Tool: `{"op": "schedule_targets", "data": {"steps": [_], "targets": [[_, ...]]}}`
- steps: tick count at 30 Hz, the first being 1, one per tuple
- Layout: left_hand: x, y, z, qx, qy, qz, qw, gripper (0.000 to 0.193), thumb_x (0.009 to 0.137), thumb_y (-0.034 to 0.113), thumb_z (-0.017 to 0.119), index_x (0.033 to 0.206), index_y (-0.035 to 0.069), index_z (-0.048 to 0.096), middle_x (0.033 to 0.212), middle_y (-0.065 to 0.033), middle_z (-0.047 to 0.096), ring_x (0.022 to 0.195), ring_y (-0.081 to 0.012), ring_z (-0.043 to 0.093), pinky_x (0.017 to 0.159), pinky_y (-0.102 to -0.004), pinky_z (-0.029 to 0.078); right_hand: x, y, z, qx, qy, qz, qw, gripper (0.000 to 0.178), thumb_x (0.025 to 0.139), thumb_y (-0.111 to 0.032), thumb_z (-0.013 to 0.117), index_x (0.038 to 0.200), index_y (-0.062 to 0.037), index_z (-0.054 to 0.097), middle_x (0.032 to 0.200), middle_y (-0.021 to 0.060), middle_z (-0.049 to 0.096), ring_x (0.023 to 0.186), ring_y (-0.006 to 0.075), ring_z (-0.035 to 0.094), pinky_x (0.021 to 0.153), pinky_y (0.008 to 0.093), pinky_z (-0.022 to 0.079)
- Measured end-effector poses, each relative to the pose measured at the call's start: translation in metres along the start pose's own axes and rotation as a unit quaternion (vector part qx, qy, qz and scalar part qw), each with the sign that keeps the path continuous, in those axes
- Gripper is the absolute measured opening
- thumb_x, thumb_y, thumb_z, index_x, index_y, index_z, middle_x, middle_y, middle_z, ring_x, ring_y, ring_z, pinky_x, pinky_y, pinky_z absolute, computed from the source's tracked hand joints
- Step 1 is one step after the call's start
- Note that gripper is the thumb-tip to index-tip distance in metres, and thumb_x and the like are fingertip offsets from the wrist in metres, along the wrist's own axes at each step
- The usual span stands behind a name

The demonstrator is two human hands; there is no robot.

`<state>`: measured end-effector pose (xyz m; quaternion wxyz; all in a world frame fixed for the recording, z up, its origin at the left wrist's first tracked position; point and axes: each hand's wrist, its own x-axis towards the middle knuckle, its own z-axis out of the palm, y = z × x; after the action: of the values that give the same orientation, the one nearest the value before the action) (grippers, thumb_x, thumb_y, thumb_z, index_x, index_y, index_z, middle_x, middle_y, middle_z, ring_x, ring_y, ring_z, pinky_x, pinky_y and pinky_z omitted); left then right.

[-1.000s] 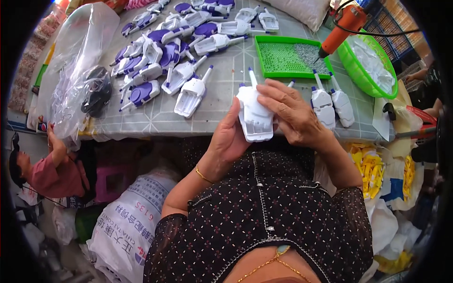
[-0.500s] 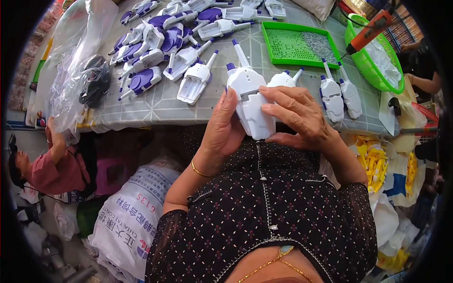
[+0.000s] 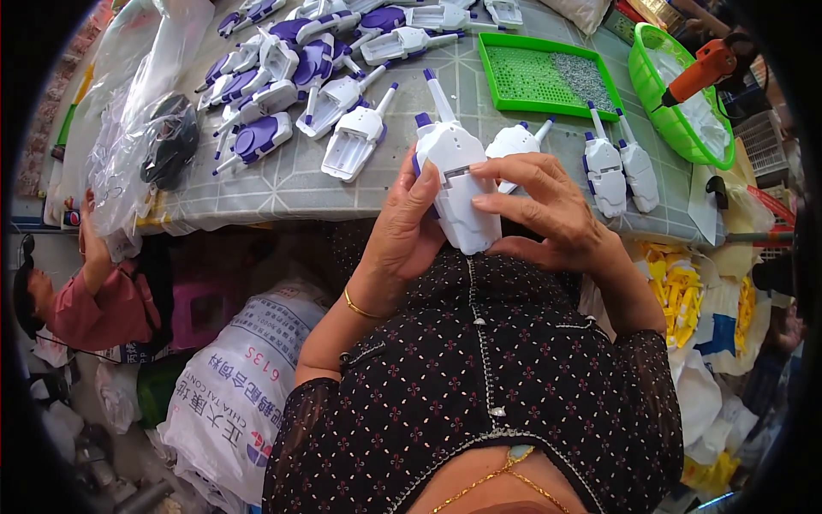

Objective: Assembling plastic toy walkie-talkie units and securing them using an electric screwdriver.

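Note:
Above my lap, at the table's near edge, I have a white plastic housing (image 3: 447, 147) shaped like a toy walkie-talkie, with a purple-tipped antenna pointing away from me. My left hand (image 3: 406, 224) wraps its left side, thumb on top. My right hand (image 3: 561, 210) grips it from the right, fingertips on the smooth white cover (image 3: 469, 214) at its lower end and thumb near the bottom edge. A dark slot shows above the cover. Another white housing (image 3: 511, 141) lies just beyond my right fingers, partly hidden by them.
A pile of white-and-purple housings (image 3: 265, 133) covers the table's left and back. Two more housings (image 3: 605, 176) lie at right. Behind them are a green tray (image 3: 505, 101) of small metal pieces, a green basket (image 3: 719, 154) and a hanging orange electric screwdriver (image 3: 700, 73). A person (image 3: 107, 304) is at left.
The orange screwdriver has swung to the right, over the basket. Both hands keep nearly the same grip on the housing, with only slight finger movement.

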<state>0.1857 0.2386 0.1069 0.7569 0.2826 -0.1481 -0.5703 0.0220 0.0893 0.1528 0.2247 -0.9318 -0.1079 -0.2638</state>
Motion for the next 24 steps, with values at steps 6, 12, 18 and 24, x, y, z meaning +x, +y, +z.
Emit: {"op": "schedule_targets", "data": {"steps": [6,12,18,24], "targets": [[0.001,-0.002,-0.001,-0.021,0.002,-0.028,0.999,0.056,0.102,0.038,0.062,0.146,0.011,0.040,0.132,-0.0069,0.058,0.121,-0.0188,0.058,0.104,-0.0404,0.048,0.005,0.001,-0.004,0.080,-0.007,0.045,0.996,0.060,0.072,-0.020,0.087,0.126,-0.0081,0.064,0.128,0.0159,0.062,0.117,0.0336,0.059,0.100,0.0447,0.045],[0.004,-0.001,0.001,-0.011,0.015,-0.035,0.999,0.054,0.104,0.040,0.058,0.144,0.009,0.042,0.131,-0.0089,0.058,0.119,-0.0204,0.059,0.102,-0.0415,0.051,0.005,0.011,-0.007,0.057,-0.018,-0.007,0.998,0.051,0.076,-0.021,0.084,0.122,-0.0096,0.065,0.127,0.0140,0.064,0.117,0.0319,0.060,0.101,0.0473,0.043],[0.001,-0.003,0.005,-0.016,0.013,-0.003,1.000,0.053,0.105,0.040,0.054,0.144,0.008,0.039,0.132,-0.0120,0.057,0.119,-0.0232,0.060,0.101,-0.0418,0.052,0.004,-0.001,0.001,-0.075,-0.023,0.009,0.997,0.051,0.078,-0.026,0.081,0.125,-0.0124,0.066,0.133,0.0125,0.062,0.120,0.0291,0.060,0.108,0.0506,0.038],[-0.004,-0.009,0.009,0.026,0.008,0.040,0.999,0.051,0.107,0.040,0.048,0.144,0.007,0.037,0.129,-0.0130,0.057,0.116,-0.0249,0.062,0.097,-0.0410,0.054,-0.006,-0.008,0.020,-0.081,-0.005,0.076,0.994,0.061,0.079,-0.031,0.080,0.134,-0.0115,0.063,0.144,0.0149,0.054,0.129,0.0299,0.055,0.112,0.0524,0.034]]}}
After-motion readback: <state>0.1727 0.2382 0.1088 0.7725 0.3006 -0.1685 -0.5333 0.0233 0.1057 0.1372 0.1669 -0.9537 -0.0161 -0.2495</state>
